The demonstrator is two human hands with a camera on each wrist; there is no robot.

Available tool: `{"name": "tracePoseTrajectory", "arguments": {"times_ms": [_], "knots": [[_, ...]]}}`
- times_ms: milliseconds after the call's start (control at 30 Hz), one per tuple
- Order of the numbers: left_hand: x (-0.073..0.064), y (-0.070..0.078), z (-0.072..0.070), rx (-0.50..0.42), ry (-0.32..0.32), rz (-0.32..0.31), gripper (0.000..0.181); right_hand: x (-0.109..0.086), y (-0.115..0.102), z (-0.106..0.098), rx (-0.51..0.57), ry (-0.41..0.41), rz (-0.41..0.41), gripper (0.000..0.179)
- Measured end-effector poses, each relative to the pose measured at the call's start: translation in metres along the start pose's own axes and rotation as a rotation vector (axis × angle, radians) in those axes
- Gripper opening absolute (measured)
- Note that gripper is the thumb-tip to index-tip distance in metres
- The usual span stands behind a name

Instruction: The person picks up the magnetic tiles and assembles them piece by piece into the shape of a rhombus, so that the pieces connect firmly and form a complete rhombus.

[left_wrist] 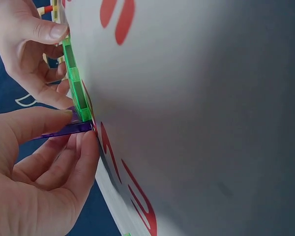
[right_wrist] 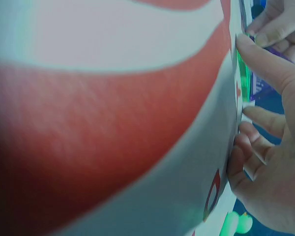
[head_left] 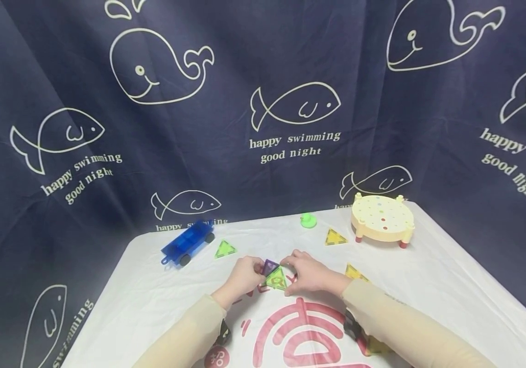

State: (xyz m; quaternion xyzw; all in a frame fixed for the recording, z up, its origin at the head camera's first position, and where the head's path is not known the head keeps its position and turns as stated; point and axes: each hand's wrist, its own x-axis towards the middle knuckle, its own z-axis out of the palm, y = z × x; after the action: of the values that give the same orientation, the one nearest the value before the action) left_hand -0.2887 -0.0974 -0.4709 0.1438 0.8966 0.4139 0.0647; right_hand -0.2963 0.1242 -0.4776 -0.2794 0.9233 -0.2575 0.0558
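In the middle, the left hand (head_left: 243, 277) pinches a purple tile (head_left: 269, 266); the right hand (head_left: 308, 273) pinches a green tile (head_left: 277, 280).

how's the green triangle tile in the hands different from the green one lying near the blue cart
The held green triangle tile is gripped by the right hand and meets a purple tile pinched by the left hand; the loose green triangle tile lies alone and untouched. The held one sits by the red print, the loose one beside the blue cart. Both are translucent green triangles.
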Motion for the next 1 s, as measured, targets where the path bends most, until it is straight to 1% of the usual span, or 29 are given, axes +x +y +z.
{"name": "tracePoseTrajectory", "arguments": {"times_ms": [133,233,300,367,467,500,567,600,733,800,867,933,1000], "knots": [[-0.001,0.000,-0.001,-0.003,-0.005,-0.016,0.026,0.002,0.006,-0.004,0.053,-0.051,-0.047,0.077],[-0.002,0.000,-0.002,-0.016,-0.016,-0.028,0.032,0.005,0.010,-0.007,0.099,-0.091,-0.058,0.079],[-0.001,-0.002,-0.003,-0.001,-0.025,-0.015,0.038,0.008,0.011,-0.008,0.120,-0.105,-0.055,0.079],[-0.001,-0.005,-0.006,0.010,-0.037,0.014,0.043,0.010,0.011,-0.008,0.136,-0.112,-0.044,0.079],[-0.001,-0.008,-0.014,0.041,-0.038,0.063,0.048,0.011,0.011,-0.007,0.136,-0.099,-0.039,0.077],[-0.002,-0.010,-0.017,0.036,-0.035,0.067,0.049,0.011,0.011,-0.007,0.138,-0.096,-0.037,0.077],[-0.002,-0.013,-0.024,0.044,-0.006,0.075,0.048,0.009,0.011,-0.008,0.135,-0.086,-0.037,0.075],[-0.001,-0.015,-0.028,0.049,0.019,0.075,0.047,0.009,0.011,-0.008,0.133,-0.081,-0.040,0.074],[0.008,-0.028,-0.043,0.095,0.167,0.053,0.039,0.008,0.011,-0.005,0.121,-0.054,-0.051,0.073],[0.014,-0.034,-0.051,0.140,0.243,0.037,0.039,0.008,0.010,-0.003,0.114,-0.034,-0.050,0.072],[0.021,-0.040,-0.058,0.198,0.299,0.024,0.042,0.008,0.010,0.000,0.109,-0.010,-0.040,0.072],[0.026,-0.045,-0.064,0.260,0.324,0.013,0.046,0.008,0.009,0.003,0.103,0.015,-0.013,0.072],[0.031,-0.049,-0.069,0.327,0.322,0.005,0.051,0.008,0.008,0.006,0.095,0.048,0.014,0.073]]}}
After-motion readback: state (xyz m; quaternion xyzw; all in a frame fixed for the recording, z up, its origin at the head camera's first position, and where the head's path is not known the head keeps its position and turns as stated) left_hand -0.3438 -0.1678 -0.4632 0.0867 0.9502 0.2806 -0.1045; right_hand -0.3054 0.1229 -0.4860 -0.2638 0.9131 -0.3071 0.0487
